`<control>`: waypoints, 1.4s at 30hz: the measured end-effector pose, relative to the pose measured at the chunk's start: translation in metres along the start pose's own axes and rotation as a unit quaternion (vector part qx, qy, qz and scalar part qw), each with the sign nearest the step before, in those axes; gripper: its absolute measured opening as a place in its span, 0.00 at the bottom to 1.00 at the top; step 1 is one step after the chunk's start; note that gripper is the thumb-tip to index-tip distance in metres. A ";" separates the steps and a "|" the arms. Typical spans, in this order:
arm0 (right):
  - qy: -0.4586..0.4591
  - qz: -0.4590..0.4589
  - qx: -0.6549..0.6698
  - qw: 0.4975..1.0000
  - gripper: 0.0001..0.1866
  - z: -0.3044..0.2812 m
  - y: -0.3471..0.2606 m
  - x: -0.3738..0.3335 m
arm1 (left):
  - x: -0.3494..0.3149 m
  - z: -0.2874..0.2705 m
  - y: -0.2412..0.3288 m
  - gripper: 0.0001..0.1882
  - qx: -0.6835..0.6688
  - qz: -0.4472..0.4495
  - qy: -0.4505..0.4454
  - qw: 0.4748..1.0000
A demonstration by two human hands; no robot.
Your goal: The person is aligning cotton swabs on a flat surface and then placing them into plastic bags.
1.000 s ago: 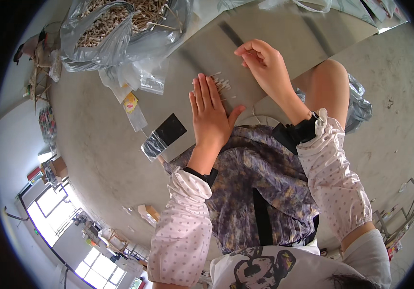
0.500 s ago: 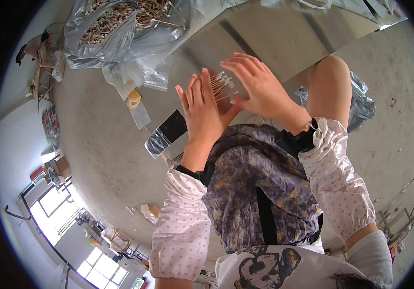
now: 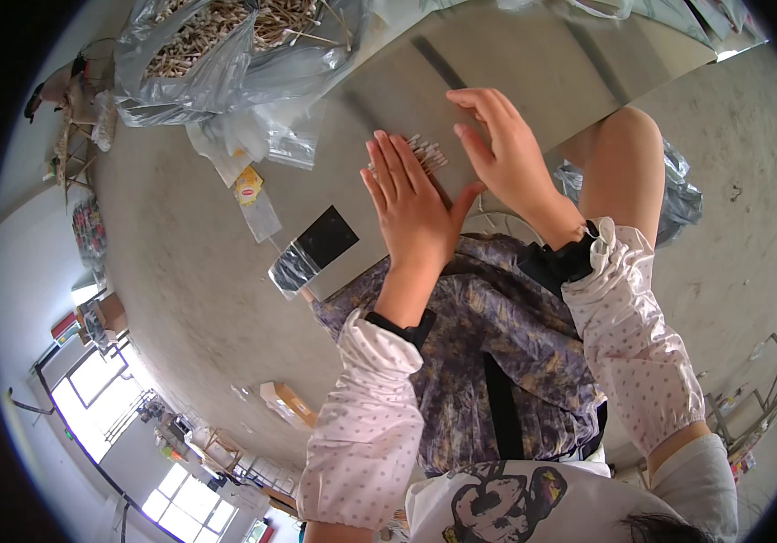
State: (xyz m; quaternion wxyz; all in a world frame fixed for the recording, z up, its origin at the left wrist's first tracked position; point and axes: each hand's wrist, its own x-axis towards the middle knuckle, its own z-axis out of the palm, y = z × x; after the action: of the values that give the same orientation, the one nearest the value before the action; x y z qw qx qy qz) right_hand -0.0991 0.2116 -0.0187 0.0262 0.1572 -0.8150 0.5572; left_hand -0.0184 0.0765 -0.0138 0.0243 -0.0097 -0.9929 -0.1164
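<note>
A small bunch of cotton swabs (image 3: 428, 155) lies on the grey metal tabletop (image 3: 533, 59). Over them rests my left hand (image 3: 411, 204), laid flat with its fingers stretched out, hiding part of the bunch. White swab tips show beyond its fingers on the right. My right hand (image 3: 511, 154) is just right of the bunch, apart from it, with thumb and fingers spread and nothing between them. A large clear plastic bag (image 3: 271, 77) full of loose cotton swabs stands at the far left of the table.
Left of my left hand, a black object partly wrapped in clear film (image 3: 316, 244) sits at the table's edge. Beyond it lie clear plastic bags (image 3: 293, 136) and a yellow-labelled packet (image 3: 248, 185). More plastic packaging (image 3: 732, 18) is at the far right.
My left hand has moved right and flattened over the swabs, which stood raised between my hands before and now lie lower. My right hand has drawn away to the right.
</note>
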 end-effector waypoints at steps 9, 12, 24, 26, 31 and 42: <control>0.013 0.047 0.033 0.998 0.13 -0.002 0.005 0.006 | -0.024 0.003 0.015 0.61 0.036 -0.006 -0.055 0.998; 0.024 0.020 0.018 0.999 0.12 -0.002 0.006 0.006 | -0.020 0.001 0.011 0.60 0.037 0.004 -0.050 0.998; 0.026 0.135 0.127 0.982 0.13 -0.001 -0.014 -0.025 | 0.011 0.010 -0.017 0.58 0.037 0.000 -0.020 0.999; 0.011 0.129 0.127 0.983 0.13 0.002 -0.017 -0.020 | 0.004 0.010 -0.018 0.58 0.048 0.006 -0.021 0.999; -0.014 0.061 0.019 0.998 0.11 0.006 -0.009 -0.007 | -0.007 0.009 -0.010 0.57 0.058 -0.004 -0.033 0.998; -0.014 0.044 -0.022 0.999 0.11 0.007 -0.005 -0.007 | -0.012 -0.004 -0.014 0.61 0.059 0.047 -0.075 0.994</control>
State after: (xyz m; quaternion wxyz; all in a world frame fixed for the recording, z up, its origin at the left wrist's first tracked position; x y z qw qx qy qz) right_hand -0.0904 0.2049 -0.0182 -0.0060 0.1283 -0.8335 0.5374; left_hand -0.0065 0.0616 -0.0137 -0.0439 -0.0635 -0.9955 -0.0553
